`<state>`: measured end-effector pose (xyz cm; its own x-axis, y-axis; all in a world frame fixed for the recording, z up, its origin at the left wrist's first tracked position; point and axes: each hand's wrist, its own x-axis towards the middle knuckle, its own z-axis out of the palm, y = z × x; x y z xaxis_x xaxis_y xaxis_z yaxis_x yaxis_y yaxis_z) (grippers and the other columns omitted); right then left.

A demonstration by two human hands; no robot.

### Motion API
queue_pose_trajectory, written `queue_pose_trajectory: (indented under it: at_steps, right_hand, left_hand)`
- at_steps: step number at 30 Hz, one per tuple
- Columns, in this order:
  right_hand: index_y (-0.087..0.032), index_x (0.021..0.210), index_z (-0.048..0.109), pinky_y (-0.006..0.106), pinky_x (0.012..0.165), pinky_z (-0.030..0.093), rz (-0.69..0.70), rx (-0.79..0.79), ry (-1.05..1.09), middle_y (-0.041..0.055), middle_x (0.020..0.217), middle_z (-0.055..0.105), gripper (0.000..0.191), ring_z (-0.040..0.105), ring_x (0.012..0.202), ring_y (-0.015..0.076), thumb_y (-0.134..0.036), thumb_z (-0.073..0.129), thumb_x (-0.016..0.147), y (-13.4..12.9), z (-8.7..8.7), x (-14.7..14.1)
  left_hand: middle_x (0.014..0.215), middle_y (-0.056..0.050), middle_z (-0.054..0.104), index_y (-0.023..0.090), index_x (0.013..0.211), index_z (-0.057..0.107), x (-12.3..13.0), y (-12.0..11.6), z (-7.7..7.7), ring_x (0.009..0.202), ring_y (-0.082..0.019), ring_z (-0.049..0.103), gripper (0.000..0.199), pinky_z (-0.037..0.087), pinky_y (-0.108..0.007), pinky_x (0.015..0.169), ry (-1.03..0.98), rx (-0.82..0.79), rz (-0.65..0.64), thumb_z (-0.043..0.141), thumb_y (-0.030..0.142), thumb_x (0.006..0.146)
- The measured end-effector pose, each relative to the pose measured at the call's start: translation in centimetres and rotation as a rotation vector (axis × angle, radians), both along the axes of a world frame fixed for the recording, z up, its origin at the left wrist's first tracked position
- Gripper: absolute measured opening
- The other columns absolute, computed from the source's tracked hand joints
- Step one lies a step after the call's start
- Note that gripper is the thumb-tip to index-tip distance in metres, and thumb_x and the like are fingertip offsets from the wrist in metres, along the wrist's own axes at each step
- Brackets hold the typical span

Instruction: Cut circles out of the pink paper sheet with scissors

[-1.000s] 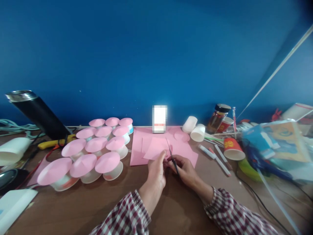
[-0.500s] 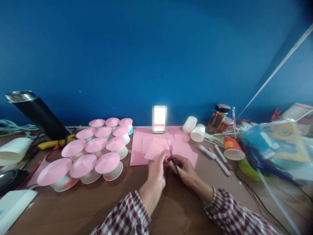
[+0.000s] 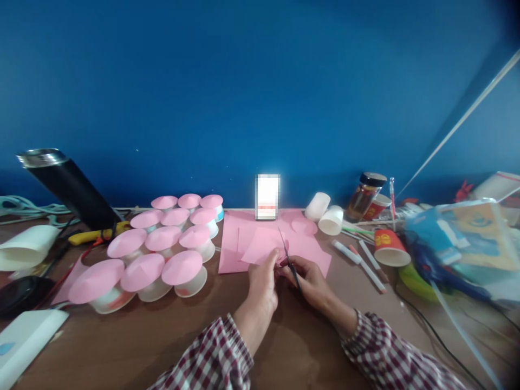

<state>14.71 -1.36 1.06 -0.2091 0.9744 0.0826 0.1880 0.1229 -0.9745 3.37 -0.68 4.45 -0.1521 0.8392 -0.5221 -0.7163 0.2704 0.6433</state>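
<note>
My left hand (image 3: 260, 287) is closed, its thumb pressed on a piece of pink paper (image 3: 260, 246). My right hand (image 3: 314, 283) grips dark-handled scissors (image 3: 290, 261), whose blades point up and away beside the left thumb. The scissors are right at the paper's edge; the fingers hide how much lies between the blades. Under and behind both hands, larger pink sheets (image 3: 229, 254) lie on the brown table (image 3: 284, 346). A pink paper disc (image 3: 304, 226) rests on the sheets at their far right.
Several paper cups topped with pink paper cones (image 3: 182, 267) stand in rows on the left. A black flask (image 3: 77, 189) leans behind them. To the right are white cups (image 3: 331, 220), markers (image 3: 371, 273), a red cup (image 3: 390, 248), a jar (image 3: 365, 196) and a blurred plastic bag (image 3: 467, 238).
The whole view has shifted slightly, so things appear a little further right. Both hands keep their hold on the paper and scissors, with hardly any other movement.
</note>
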Motion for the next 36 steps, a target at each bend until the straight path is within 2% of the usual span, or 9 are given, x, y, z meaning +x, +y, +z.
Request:
queue_pose_trajectory:
  at_steps: [10,21,36]
  right_hand:
    - [-0.015,0.098,0.065,0.02,0.048,0.035,0.016,0.0,0.019,0.0002,0.066,0.059,0.03,0.045,0.053,0.0096,-0.041,0.061,0.083,-0.07,-0.09,0.0]
    - [-0.014,0.1,0.064,0.021,0.051,0.037,0.02,0.001,0.013,0.0022,0.072,0.062,0.031,0.047,0.058,0.0113,-0.04,0.061,0.084,-0.05,-0.01,0.05]
    - [-0.014,0.1,0.065,0.02,0.05,0.038,0.016,0.011,0.021,0.0033,0.075,0.065,0.032,0.051,0.059,0.0117,-0.041,0.061,0.084,-0.03,0.02,0.01]
  left_hand:
    - [0.051,0.002,0.057,0.01,0.063,0.062,-0.13,0.14,-0.47,0.046,-0.009,0.053,0.016,0.041,-0.019,0.043,0.019,0.001,-0.004,0.075,0.018,0.057]
    - [0.053,0.0,0.059,0.009,0.063,0.063,0.0,0.03,-0.24,0.046,-0.009,0.053,0.015,0.041,-0.019,0.042,-0.018,0.011,-0.001,0.075,0.015,0.057]
    - [0.051,0.001,0.057,0.01,0.062,0.062,-0.18,0.21,-0.34,0.047,-0.009,0.053,0.015,0.042,-0.02,0.044,0.057,-0.021,-0.025,0.074,0.02,0.06]
